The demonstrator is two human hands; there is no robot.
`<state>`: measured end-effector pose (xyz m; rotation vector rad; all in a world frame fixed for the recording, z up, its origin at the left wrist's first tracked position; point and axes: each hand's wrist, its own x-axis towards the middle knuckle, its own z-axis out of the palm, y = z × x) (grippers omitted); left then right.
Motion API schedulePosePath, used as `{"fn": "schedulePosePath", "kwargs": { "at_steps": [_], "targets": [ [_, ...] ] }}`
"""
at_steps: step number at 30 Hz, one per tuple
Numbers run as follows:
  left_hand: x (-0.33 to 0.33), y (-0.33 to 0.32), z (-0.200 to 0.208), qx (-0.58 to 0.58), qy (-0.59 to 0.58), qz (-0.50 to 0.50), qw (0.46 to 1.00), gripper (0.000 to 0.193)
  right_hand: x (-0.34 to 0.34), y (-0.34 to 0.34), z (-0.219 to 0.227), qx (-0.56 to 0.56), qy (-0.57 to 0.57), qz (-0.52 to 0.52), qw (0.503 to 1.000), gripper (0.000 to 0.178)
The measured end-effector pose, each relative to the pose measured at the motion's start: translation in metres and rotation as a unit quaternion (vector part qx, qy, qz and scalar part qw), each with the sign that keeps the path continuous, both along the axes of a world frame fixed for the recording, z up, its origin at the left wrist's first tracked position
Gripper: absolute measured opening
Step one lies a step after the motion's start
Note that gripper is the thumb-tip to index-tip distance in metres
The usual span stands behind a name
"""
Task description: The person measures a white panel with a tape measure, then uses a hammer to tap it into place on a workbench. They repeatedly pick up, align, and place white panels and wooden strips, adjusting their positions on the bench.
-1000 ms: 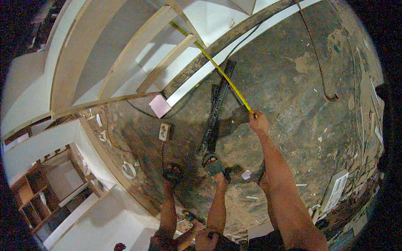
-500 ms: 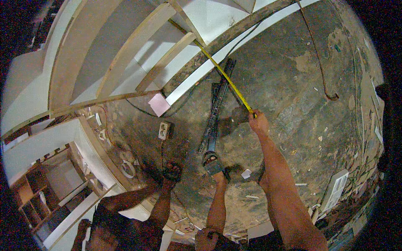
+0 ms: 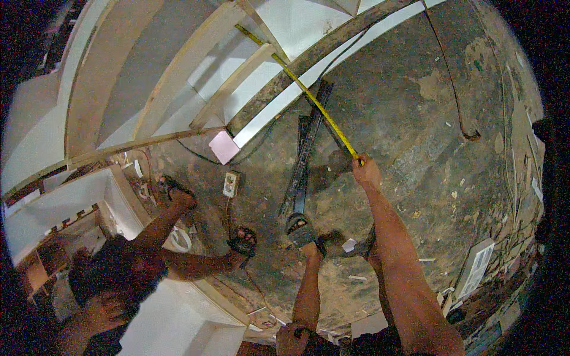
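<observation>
My right hand point(image 3: 367, 171) is closed round the near end of a yellow tape measure point(image 3: 323, 114). From it the blade runs taut up and left over the floor, crosses a white-edged board, and passes behind a slat of the pale wooden frame point(image 3: 237, 83). Whether the tape's case is inside my fingers is hidden. My left hand is out of view. Below the blade, dark metal bars point(image 3: 304, 154) lie on the floor beside my sandalled left foot point(image 3: 300, 230).
At left a person in dark clothes point(image 3: 113, 273) stands with sandalled feet near a white socket block point(image 3: 231, 184) on a cord. A pink square piece point(image 3: 223, 147) sits at the frame's corner. A hooked rod point(image 3: 456, 101) and scattered scraps lie right.
The other person has shifted left, one foot now by the left cabinet's edge. My right hand and the stretched tape measure hold almost the same place.
</observation>
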<state>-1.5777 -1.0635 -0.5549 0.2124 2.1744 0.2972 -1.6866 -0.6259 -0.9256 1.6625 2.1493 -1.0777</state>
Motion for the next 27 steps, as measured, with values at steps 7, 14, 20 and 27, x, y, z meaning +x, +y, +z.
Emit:
{"fn": "schedulePosePath", "kwargs": {
  "at_steps": [7,14,20,27],
  "targets": [
    [-0.002,0.005,0.003,0.014,0.041,0.012,0.999,0.029,0.004,0.007,-0.018,0.022,0.033,0.023,0.999,0.038],
    [-0.004,0.0,-0.001,-0.014,-0.014,-0.006,1.0,0.032,0.004,0.013,-0.021,0.021,0.033,0.005,0.999,0.045],
    [-0.012,0.0,-0.003,-0.02,-0.041,-0.016,0.999,0.034,0.0,0.017,-0.01,-0.06,0.017,-0.019,0.998,0.048],
    [-0.018,0.001,-0.004,-0.024,-0.057,-0.023,0.998,0.036,-0.004,0.021,-0.011,-0.026,-0.045,0.005,0.999,0.041]
  ]
}}
